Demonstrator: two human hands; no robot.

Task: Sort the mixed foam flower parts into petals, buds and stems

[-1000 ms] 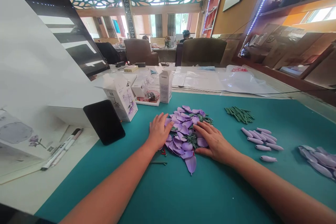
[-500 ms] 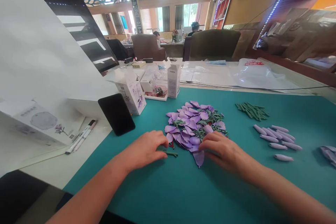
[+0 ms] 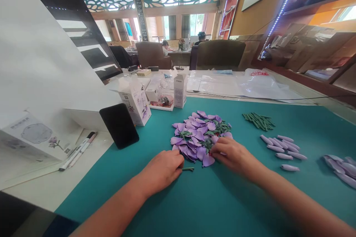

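Note:
A heap of purple petals mixed with small green leafy pieces lies on the green mat in front of me. At its near left edge my left hand is closed around a thin green stem, whose tip pokes out past the fingertips. My right hand reaches into the heap's right front edge with thumb and fingers pinched together. Whatever they grip is hidden. Just left of those fingers lies a wide purple petal with its point toward me.
Several green stems and purple bud-like pieces are grouped on the right. More petals sit at the far right. A black phone, white boxes and pens stand left and behind. Plastic bags cover the back.
My right hand has moved from the front petal into the heap's right front edge. The left hand keeps the green stem, and a red piece beside it is no longer visible. The view has tilted up.

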